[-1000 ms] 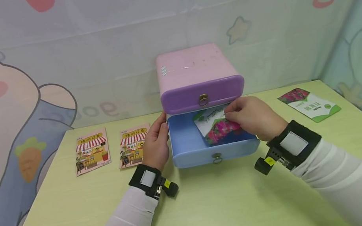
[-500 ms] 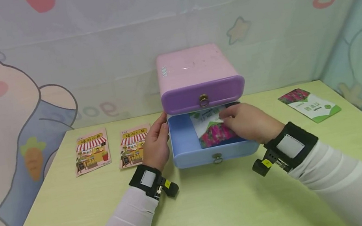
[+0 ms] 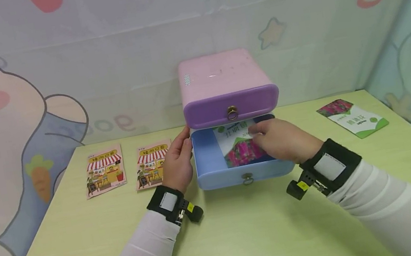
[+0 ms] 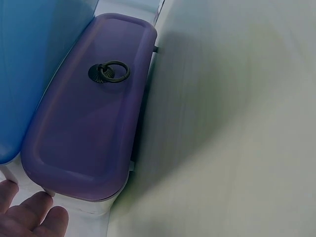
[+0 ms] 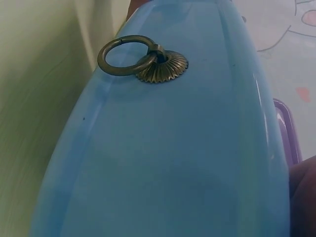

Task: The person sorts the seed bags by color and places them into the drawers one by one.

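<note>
A small cabinet (image 3: 221, 73) has a pink top and a purple upper drawer (image 3: 211, 112) that is closed. Below it, a blue drawer (image 3: 210, 180) is pulled out. Inside lies a green and white seed packet (image 3: 244, 152) with pink flowers printed on it. My right hand (image 3: 287, 139) reaches into the drawer and pinches the packet at its right side. Against the cabinet's left side rests my left hand (image 3: 178, 162), its fingertips (image 4: 37, 207) beside the lowest purple drawer (image 4: 89, 128) in the left wrist view.
Two pink packets with a shop picture, the outer packet (image 3: 104, 171) and the inner packet (image 3: 150, 164), lie on the table (image 3: 248, 234) at left. Another flower packet (image 3: 352, 118) lies at right. A printed curtain (image 3: 128, 59) hangs behind.
My right hand has moved a little left and down with the seed packet, which now lies flatter and straighter inside the blue drawer. The left hand has stayed in place.
</note>
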A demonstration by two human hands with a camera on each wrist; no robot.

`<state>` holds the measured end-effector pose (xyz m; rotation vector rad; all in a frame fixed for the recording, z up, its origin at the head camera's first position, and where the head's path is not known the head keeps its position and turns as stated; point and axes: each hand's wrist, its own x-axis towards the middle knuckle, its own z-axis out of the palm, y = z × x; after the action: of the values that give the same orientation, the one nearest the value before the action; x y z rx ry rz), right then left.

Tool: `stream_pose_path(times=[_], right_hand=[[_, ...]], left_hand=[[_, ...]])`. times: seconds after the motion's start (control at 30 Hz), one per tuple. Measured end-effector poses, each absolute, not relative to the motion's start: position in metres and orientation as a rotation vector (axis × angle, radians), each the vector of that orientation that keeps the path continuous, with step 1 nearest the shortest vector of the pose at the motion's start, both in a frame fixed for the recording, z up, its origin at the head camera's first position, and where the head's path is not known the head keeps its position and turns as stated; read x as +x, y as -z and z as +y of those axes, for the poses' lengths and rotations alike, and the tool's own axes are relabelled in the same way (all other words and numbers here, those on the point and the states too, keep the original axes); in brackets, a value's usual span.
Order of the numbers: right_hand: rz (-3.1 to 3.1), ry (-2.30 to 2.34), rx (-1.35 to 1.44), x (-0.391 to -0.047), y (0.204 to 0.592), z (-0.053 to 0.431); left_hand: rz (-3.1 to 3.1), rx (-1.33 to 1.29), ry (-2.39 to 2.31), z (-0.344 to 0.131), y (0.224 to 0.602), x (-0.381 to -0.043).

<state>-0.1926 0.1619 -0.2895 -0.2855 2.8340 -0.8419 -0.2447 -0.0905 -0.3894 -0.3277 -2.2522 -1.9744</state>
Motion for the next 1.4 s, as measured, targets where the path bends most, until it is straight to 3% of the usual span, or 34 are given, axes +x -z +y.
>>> stream_pose_path(times=[1.4], right_hand=[[2.823,0.968,-0.292,-0.1833,0.2868,0.1619]], left_hand=[[-2.275,-0.323,1.976,-0.0918,0.3903,-0.2469]])
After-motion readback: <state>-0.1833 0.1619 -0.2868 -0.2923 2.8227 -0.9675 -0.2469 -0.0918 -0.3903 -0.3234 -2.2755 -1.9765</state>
